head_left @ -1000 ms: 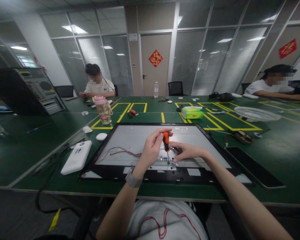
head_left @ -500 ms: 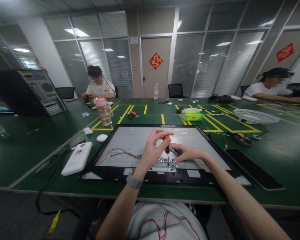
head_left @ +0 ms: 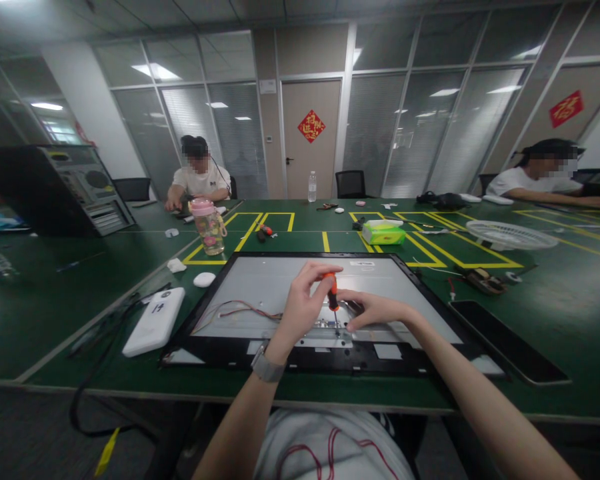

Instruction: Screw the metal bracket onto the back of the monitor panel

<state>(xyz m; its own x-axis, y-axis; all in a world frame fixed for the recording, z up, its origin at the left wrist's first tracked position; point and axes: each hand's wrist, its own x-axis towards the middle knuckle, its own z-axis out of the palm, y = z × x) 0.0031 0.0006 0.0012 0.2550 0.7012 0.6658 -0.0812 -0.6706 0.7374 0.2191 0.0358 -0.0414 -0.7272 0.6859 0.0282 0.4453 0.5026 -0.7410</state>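
Orange-black screwdriver, upright in left hand, panel beneath

The left hand is gripping an orange-and-black screwdriver, which is standing nearly upright over a black-framed grey panel on the green counter. The right hand is spreading its thumb and fingers just beside the shaft. A white box is lying left; farther, a pink-lidded bottle is standing.

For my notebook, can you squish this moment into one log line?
Left hand: holds orange screwdriver; right hand: beside it; screwdriver: nearly upright over panel
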